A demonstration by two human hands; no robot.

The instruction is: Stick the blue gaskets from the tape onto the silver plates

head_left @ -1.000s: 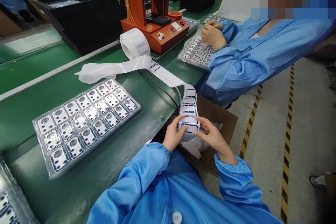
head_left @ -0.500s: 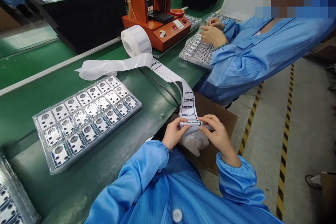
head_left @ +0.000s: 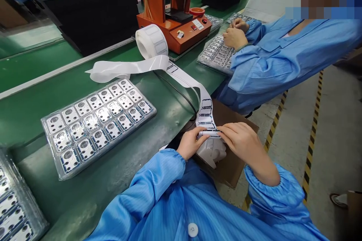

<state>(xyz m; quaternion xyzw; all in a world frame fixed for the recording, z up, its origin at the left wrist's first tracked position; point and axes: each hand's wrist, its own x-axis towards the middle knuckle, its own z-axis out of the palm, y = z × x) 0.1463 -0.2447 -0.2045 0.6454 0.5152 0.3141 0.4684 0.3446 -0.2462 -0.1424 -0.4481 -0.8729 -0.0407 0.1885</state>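
A white strip (head_left: 206, 111) with black frame-shaped stickers hangs over the table edge. My left hand (head_left: 191, 143) pinches its lower end from the left, thumb and forefinger on the strip. At the right side of the same end, my right hand (head_left: 244, 145) has its fingertips closed on the strip's edge or a sticker there; which one is hard to tell. On the table to the left lies a clear tray (head_left: 97, 122) with rows of silver plates. The strip runs up toward a roll of white labels (head_left: 152, 41).
Behind the roll stands an orange press (head_left: 181, 32). A co-worker's hands (head_left: 236, 35) are over another tray (head_left: 216, 54) at the right. Below my hands is a cardboard box (head_left: 226, 162) with white scraps. Black bins (head_left: 96, 19) stand at the back left.
My right hand has turned, with its back now more upward and its forearm further right. The strip's end has tilted between my fingers. The whole view has shifted slightly.
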